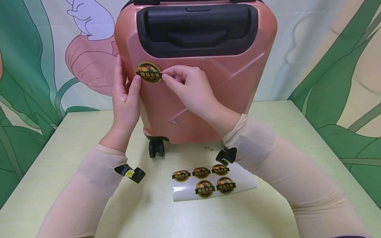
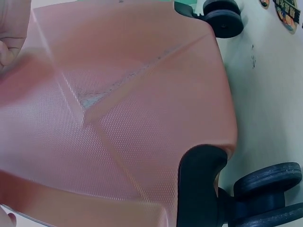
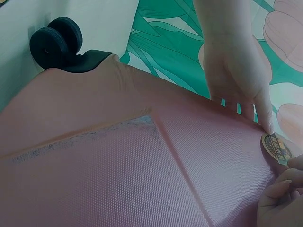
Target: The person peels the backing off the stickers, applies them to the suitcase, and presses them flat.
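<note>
A pink hard-shell suitcase point(image 1: 193, 86) stands upright on the table, its black recessed handle point(image 1: 197, 29) at the top. Against its upper left front is a round black and gold fruit sticker point(image 1: 149, 72). My right hand point(image 1: 193, 87) pinches the sticker's right edge between thumb and forefinger. With straight fingers along the suitcase's left side, my left hand point(image 1: 125, 96) touches the sticker's left edge with its thumb. The right wrist view also shows the sticker point(image 3: 277, 148) between both hands. How firmly its back is stuck cannot be seen.
A white sheet point(image 1: 187, 193) with several matching stickers lies on the table point(image 1: 143, 211) in front of the suitcase. Black wheels point(image 1: 156, 148) rest on the tabletop. Behind hangs a printed cloth point(image 1: 89, 66) with leaves and a rabbit.
</note>
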Action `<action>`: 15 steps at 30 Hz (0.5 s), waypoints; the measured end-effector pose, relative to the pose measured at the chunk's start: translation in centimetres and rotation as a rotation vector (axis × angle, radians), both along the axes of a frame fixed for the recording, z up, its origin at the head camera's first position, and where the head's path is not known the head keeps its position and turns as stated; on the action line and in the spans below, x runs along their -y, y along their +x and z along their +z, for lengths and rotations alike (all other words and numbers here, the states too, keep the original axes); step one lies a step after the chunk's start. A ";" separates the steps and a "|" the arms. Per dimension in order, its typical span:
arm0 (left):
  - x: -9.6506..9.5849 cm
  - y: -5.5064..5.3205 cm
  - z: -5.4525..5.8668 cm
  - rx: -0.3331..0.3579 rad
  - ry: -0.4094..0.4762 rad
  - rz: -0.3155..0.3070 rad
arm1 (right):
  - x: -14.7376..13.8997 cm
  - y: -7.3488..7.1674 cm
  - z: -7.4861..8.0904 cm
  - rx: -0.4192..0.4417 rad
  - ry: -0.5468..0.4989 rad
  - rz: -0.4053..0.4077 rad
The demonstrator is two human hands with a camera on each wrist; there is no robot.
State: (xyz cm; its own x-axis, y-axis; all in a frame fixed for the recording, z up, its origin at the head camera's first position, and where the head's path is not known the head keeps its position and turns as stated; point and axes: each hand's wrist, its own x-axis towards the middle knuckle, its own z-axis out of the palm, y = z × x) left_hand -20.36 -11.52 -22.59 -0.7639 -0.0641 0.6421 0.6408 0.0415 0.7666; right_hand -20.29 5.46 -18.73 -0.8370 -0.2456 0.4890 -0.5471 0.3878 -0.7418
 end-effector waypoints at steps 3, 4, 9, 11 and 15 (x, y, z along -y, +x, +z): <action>-0.1 0.1 0.1 0.001 -0.004 0.012 | 0.0 0.0 0.0 -0.015 0.010 -0.010; -0.1 0.2 0.1 0.001 -0.006 0.020 | 0.0 0.0 0.0 -0.022 0.013 -0.013; -0.4 0.5 0.1 -0.004 -0.018 0.088 | 0.1 0.1 0.1 -0.094 0.092 -0.053; -0.5 0.5 0.1 -0.008 -0.015 0.113 | 0.1 0.3 0.2 -0.136 0.160 -0.086; -0.7 0.6 0.0 -0.020 0.009 0.142 | 0.1 0.7 0.6 -0.210 0.296 -0.155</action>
